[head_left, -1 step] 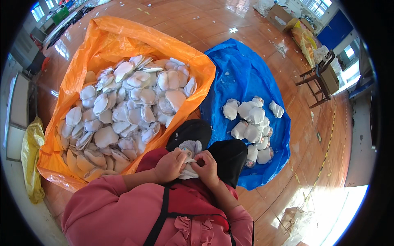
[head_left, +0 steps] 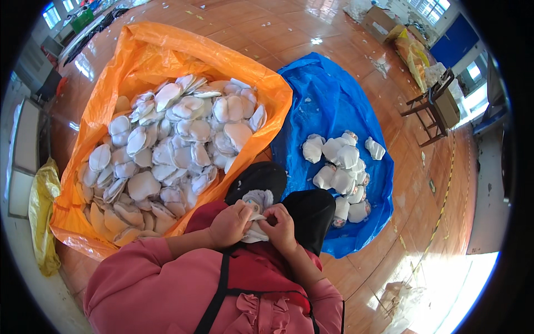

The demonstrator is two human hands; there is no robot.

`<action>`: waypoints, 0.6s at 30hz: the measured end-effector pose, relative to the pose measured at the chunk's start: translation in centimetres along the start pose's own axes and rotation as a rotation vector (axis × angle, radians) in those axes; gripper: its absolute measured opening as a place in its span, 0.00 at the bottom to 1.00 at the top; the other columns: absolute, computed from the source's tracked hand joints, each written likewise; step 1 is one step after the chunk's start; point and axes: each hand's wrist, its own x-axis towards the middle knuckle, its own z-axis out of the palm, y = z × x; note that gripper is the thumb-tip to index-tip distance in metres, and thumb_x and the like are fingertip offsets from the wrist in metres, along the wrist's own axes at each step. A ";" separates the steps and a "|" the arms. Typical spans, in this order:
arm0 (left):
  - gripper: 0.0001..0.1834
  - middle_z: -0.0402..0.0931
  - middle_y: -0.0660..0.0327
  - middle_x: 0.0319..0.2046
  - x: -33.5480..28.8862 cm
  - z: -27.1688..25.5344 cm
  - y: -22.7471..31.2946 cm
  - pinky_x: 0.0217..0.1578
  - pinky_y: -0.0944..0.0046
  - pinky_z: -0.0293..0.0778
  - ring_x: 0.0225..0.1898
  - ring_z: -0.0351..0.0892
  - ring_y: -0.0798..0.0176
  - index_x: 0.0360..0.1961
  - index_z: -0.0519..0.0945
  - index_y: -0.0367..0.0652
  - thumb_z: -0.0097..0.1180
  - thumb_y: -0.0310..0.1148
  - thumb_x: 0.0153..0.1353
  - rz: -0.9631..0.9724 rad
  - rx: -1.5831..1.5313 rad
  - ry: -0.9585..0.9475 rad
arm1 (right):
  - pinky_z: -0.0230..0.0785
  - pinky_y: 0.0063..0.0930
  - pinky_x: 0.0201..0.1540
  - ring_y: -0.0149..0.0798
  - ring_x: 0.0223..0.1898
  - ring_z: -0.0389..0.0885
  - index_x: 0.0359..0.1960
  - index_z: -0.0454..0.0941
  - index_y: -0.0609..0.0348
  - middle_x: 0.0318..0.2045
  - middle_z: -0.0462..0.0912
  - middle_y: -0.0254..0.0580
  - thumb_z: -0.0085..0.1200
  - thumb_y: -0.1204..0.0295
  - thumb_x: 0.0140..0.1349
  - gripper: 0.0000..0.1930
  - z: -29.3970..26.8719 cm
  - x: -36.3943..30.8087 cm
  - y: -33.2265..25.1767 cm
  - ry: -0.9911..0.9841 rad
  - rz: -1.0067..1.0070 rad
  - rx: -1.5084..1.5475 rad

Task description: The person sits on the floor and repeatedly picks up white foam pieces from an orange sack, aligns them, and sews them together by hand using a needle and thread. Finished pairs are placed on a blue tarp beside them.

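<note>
Over my lap I hold a small white-and-grey plush piece (head_left: 255, 235), with a fluffy grey end on top and white cloth below. My left hand (head_left: 227, 225) grips it from the left, fingers closed around its side. From the right, my right hand (head_left: 280, 229) pinches the edge of the white cloth between thumb and fingers. A small round spot shows on the piece between the hands; I cannot make out what it is. In front of me to the left, flat rounded white fabric pieces (head_left: 192, 131) fill a large orange sack (head_left: 136, 42).
Right of my knees lies an opened blue sack (head_left: 311, 83) bearing several stuffed white bundles (head_left: 347, 157). A yellow bag (head_left: 44, 217) leans at the far left. On the tiled floor at right stand a wooden chair (head_left: 434, 106) and, farther back, a cardboard box (head_left: 380, 23).
</note>
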 end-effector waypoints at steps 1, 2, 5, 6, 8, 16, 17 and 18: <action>0.15 0.70 0.49 0.34 0.0 0.0 0.1 0.31 0.52 0.72 0.31 0.74 0.43 0.39 0.69 0.38 0.60 0.23 0.51 -0.013 -0.003 0.006 | 0.71 0.23 0.33 0.33 0.30 0.78 0.32 0.76 0.61 0.33 0.76 0.38 0.65 0.79 0.49 0.11 0.0 0.1 0.0 -0.003 -0.010 -0.004; 0.15 0.70 0.49 0.34 0.0 -0.1 0.1 0.31 0.52 0.72 0.32 0.74 0.43 0.39 0.69 0.38 0.60 0.23 0.51 -0.026 -0.006 0.013 | 0.71 0.23 0.33 0.33 0.31 0.78 0.33 0.76 0.61 0.33 0.76 0.38 0.66 0.78 0.49 0.11 -0.1 0.1 0.0 -0.006 -0.020 -0.008; 0.15 0.70 0.50 0.34 -0.5 -0.4 0.3 0.32 0.52 0.72 0.32 0.74 0.43 0.39 0.70 0.39 0.60 0.23 0.51 -0.025 -0.009 0.038 | 0.71 0.23 0.33 0.33 0.31 0.78 0.34 0.76 0.61 0.33 0.75 0.39 0.67 0.77 0.49 0.12 0.1 -0.1 -0.3 -0.013 -0.027 0.154; 0.15 0.69 0.50 0.34 -0.5 -0.5 0.1 0.32 0.53 0.72 0.32 0.74 0.44 0.39 0.70 0.39 0.61 0.24 0.52 -0.036 -0.025 0.030 | 0.72 0.23 0.33 0.33 0.31 0.78 0.34 0.76 0.61 0.33 0.75 0.39 0.67 0.77 0.49 0.13 0.0 -0.1 -0.3 -0.044 -0.014 0.099; 0.14 0.69 0.51 0.34 -0.5 -0.6 0.0 0.32 0.55 0.72 0.32 0.74 0.47 0.39 0.71 0.39 0.62 0.25 0.53 -0.056 -0.058 0.015 | 0.72 0.23 0.34 0.34 0.31 0.78 0.34 0.75 0.61 0.33 0.75 0.39 0.68 0.76 0.49 0.13 -0.5 0.0 -0.3 -0.104 0.012 -0.014; 0.13 0.75 0.58 0.33 0.1 -4.5 -1.5 0.34 0.63 0.73 0.31 0.77 0.58 0.41 0.78 0.40 0.61 0.38 0.63 -0.404 -0.267 -0.097 | 0.73 0.27 0.34 0.37 0.30 0.79 0.34 0.75 0.60 0.33 0.76 0.40 0.66 0.76 0.48 0.12 0.0 -0.7 -0.3 -0.040 0.044 -0.071; 0.14 0.76 0.58 0.31 0.6 -5.0 -1.3 0.35 0.63 0.73 0.31 0.77 0.58 0.41 0.79 0.39 0.60 0.40 0.64 -0.488 -0.221 -0.188 | 0.74 0.27 0.34 0.37 0.30 0.79 0.34 0.75 0.60 0.32 0.76 0.40 0.65 0.76 0.48 0.12 0.0 -0.6 -0.2 -0.045 0.048 -0.076; 0.15 0.77 0.59 0.30 0.9 -5.2 -1.3 0.35 0.63 0.73 0.30 0.78 0.58 0.41 0.79 0.39 0.59 0.42 0.65 -0.571 -0.174 -0.279 | 0.74 0.27 0.34 0.38 0.30 0.79 0.34 0.75 0.60 0.32 0.76 0.41 0.65 0.76 0.48 0.12 0.0 -0.6 -0.2 -0.041 0.033 -0.075</action>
